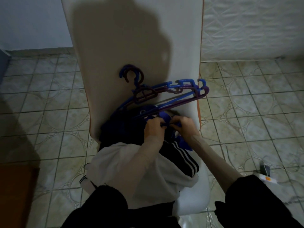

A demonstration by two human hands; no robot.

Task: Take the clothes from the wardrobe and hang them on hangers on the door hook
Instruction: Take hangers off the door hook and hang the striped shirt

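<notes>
A tiled floor fills most of the view, with a quilted white mattress standing against it at two o'clock and a brown wooden panel at eight o'clock. Down the middle runs a long white padded board edged in orange, carrying the person's shadow on its upper half. On the board's near end, toward six o'clock, lies a heap of clothes: a pale grey garment under the left forearm, black trousers with white stripes beside it, and a dark navy garment farther up with brighter blue cloth at its top edge. Just beyond the heap, at twelve o'clock from the hands, rest stacked plastic hangers, blue and purple, hooks pointing up the board and lower bars partly buried in the navy cloth. The left hand and right hand meet at the centre, fingers curled and pinching the blue cloth between them. At four o'clock on the floor lie a small white device with an orange spot and a thin cord.
</notes>
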